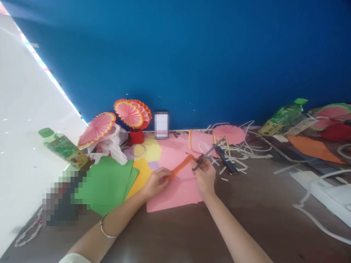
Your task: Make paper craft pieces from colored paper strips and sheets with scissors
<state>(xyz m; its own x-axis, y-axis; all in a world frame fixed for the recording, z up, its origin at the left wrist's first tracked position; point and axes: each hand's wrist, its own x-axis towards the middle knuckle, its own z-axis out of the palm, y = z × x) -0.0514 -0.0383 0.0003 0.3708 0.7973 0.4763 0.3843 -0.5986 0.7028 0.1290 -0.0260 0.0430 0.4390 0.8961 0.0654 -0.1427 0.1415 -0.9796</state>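
My left hand [157,182] is closed on the near end of a narrow orange paper strip [182,165], pinching it between thumb and fingers. The strip slants up and right toward my right hand [205,177], over pink paper sheets [175,195]. Dark-handled scissors [210,150] are in my right hand, with the blades pointing away to the upper right. The strip's far end lies right beside the right fingers; whether they also grip it I cannot tell. Green sheets [109,182] and a yellow-orange sheet [140,171] lie left of my left hand.
Folded pink paper fans [128,114] stand by a red holder [136,136] at the back. A phone [161,125] leans upright against the blue wall. Green-capped bottles [64,148] are at both sides. White paper scraps [246,149] and a dark box cutter [227,160] lie to the right.
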